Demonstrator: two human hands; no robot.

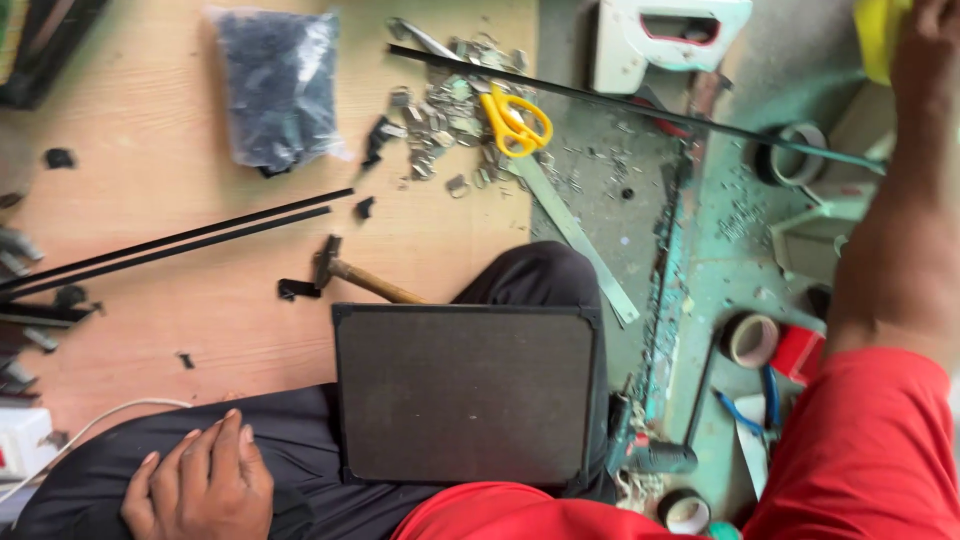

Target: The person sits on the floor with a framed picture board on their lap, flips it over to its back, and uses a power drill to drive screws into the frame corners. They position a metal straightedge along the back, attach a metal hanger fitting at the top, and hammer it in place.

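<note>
A dark framed board lies flat on my lap, over my black trousers. My left hand rests on my left thigh with the fingers loosely curled and nothing in it. My right arm stretches far to the upper right, where my right hand touches a yellow object at the frame's edge; whether it grips it is not visible. A hammer with a wooden handle lies just beyond the board.
Yellow-handled scissors lie among several small metal clips. A bag of black parts, thin black strips, a metal ruler, tape rolls and a white stapler lie around.
</note>
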